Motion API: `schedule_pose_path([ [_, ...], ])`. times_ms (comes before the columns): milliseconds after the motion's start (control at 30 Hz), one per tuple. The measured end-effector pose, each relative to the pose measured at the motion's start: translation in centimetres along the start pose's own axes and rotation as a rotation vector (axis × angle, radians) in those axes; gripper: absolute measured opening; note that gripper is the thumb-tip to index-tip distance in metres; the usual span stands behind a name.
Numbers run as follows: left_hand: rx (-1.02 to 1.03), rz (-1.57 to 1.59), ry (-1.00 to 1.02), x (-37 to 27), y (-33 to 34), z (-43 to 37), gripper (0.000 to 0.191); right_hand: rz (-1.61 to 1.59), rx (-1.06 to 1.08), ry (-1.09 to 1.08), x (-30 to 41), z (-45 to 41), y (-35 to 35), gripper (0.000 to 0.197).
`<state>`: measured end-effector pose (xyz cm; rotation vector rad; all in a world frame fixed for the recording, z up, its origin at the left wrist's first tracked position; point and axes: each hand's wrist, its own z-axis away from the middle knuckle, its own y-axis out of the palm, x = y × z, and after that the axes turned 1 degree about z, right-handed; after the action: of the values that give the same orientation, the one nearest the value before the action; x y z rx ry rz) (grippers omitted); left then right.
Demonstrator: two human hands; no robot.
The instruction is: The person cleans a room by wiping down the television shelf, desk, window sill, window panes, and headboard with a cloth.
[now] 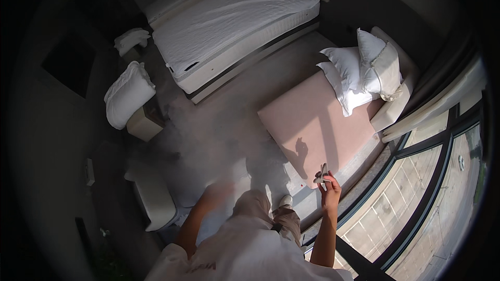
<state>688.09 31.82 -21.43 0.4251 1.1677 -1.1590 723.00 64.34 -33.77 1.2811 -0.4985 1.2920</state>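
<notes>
My right hand (330,193) is raised over the near corner of a pink upholstered chaise or daybed (308,121), at the window side. Its fingers are closed on a small greyish object (322,175), too small to name. My left hand (220,193) is blurred and hangs over the floor in front of my left side; whether its fingers are apart cannot be told. White pillows (345,70) and a cream cushion (386,72) are heaped at the far end of the pink seat. The shadow of a hand falls on its surface.
A bed with a white mattress (234,27) stands ahead. To the left, pillows (131,93) lie on a box-like stool (145,123), and a pale seat (152,199) stands nearer. Large windows (394,203) and a curtain (433,105) border the right side. Grey carpet (203,132) lies between the furniture.
</notes>
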Motion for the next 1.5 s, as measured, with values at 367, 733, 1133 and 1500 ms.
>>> schedule_pose_path([
  [367,-0.293,0.771,-1.498,32.9,-4.8,27.4,0.030,-0.501,0.164,0.672,-9.1,-10.9,23.4,0.049],
  [733,-0.590,0.705,-0.884,37.5,-21.7,-8.5,0.029,-0.385,0.434,0.712,-14.6,-20.2,42.7,0.064],
  [1133,-0.398,0.251,-0.607,20.1,-41.3,-51.9,0.027,-0.729,0.074,0.202,-19.4,-52.1,44.8,0.047],
  [1500,-0.101,-0.175,-0.786,3.5,-41.6,-84.7,0.038,-0.762,0.070,-0.062,13.9,-78.9,62.2,0.056],
])
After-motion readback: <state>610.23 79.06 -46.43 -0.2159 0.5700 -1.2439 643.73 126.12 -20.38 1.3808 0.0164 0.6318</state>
